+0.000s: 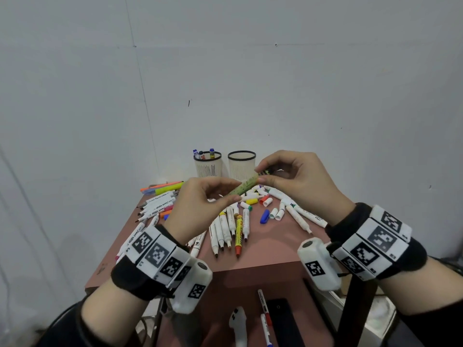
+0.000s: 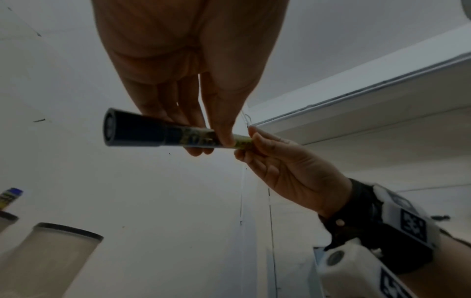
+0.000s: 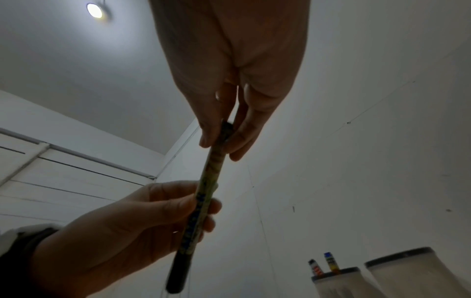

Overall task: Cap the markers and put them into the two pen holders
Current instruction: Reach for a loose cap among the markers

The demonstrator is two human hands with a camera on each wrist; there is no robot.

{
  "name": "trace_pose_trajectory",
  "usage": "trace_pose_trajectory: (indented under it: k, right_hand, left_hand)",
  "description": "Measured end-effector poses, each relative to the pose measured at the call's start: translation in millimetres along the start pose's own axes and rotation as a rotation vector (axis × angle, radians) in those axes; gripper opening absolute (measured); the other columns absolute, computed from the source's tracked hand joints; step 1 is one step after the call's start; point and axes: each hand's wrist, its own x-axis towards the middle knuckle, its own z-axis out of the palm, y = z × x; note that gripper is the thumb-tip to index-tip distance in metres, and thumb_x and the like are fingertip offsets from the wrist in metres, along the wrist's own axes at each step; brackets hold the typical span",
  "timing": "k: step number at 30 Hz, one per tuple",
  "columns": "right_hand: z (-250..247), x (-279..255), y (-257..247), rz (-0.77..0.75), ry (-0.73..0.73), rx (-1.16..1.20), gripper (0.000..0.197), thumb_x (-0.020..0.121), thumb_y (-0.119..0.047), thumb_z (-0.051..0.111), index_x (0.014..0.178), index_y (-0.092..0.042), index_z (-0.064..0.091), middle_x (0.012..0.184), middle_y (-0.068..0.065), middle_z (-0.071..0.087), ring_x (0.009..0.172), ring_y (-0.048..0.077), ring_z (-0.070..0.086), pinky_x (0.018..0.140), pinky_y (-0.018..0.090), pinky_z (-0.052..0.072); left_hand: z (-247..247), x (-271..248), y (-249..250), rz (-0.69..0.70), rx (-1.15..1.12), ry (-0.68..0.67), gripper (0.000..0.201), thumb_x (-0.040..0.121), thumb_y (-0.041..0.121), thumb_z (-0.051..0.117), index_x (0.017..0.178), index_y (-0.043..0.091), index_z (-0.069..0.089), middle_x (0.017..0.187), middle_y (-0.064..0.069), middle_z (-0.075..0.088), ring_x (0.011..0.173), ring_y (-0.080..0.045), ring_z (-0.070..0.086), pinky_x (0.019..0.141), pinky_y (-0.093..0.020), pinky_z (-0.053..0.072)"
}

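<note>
A white wall stands behind a small brown tabletop (image 1: 263, 256) strewn with markers and loose caps. Above it, the left hand (image 1: 200, 209) and right hand (image 1: 300, 181) each pinch one end of a green marker (image 1: 244, 187). Two pen holders (image 1: 241, 165) stand behind.

From the left wrist, the fingers (image 2: 224, 129) curl round the marker's middle; its dark cap (image 2: 132, 130) points left.

From the right wrist, the fingers (image 3: 211, 129) pinch the marker's top end.

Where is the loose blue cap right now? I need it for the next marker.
In the head view, the blue cap lies on the table, right of centre, beside two white caps.
</note>
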Motion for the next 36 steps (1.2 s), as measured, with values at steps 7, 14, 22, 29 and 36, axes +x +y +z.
trace_pose_trajectory:
  k: [7,14,22,29,36]
  right_hand:
    - [-27.4,17.9,27.5,0.076,-0.076,-0.303,0.027,0.078,-0.001,0.073,0.089,-0.025,0.066,0.087,-0.002,0.068,0.079,0.003,0.065,0.075,0.015,0.053]
    - [-45.2,42.4,83.8,0.163,-0.575,-0.911,0.027,0.084,-0.005,0.062,0.108,-0.015,0.067,0.103,0.003,0.064,0.090,0.016,0.059,0.082,0.033,0.050]
    - [-55.4,58.7,126.6,0.296,-0.866,-1.206,0.036,0.086,-0.007,0.056,0.114,-0.028,0.065,0.114,-0.005,0.059,0.105,0.014,0.054,0.087,0.032,0.048]
    - [-51.6,70.6,151.0,0.297,-1.050,-1.261,0.036,0.086,-0.009,0.060,0.106,-0.038,0.067,0.117,-0.008,0.055,0.109,0.015,0.053,0.089,0.035,0.049]
    - [-43.4,78.6,156.5,0.213,-1.186,-1.353,0.034,0.079,-0.010,0.069,0.109,-0.025,0.067,0.116,0.002,0.053,0.104,0.024,0.056,0.080,0.039,0.052]
  left_hand:
    - [-29.8,37.8,-24.9,-0.040,0.152,0.075,0.032,0.081,0.007,0.071,0.104,0.028,0.064,0.085,0.001,0.071,0.076,-0.013,0.069,0.074,-0.028,0.056]
    - [-52.4,87.7,-36.7,0.071,0.323,0.205,0.083,0.082,0.006,0.067,0.142,0.045,0.025,0.101,0.000,0.056,0.080,-0.012,0.063,0.071,-0.014,0.049]
    - [-60.4,142.9,-64.7,0.106,0.417,0.288,0.074,0.079,0.001,0.070,0.137,0.034,0.037,0.087,-0.006,0.063,0.080,-0.015,0.062,0.080,-0.028,0.050]
    - [-55.1,183.4,-96.9,0.004,0.365,0.411,0.058,0.078,0.002,0.070,0.126,0.021,0.044,0.087,-0.006,0.063,0.081,-0.018,0.061,0.077,-0.024,0.044]
    - [-50.5,208.6,-123.6,-0.011,0.310,0.488,0.056,0.079,0.002,0.069,0.126,0.019,0.043,0.086,-0.007,0.061,0.080,-0.018,0.060,0.076,-0.024,0.042]
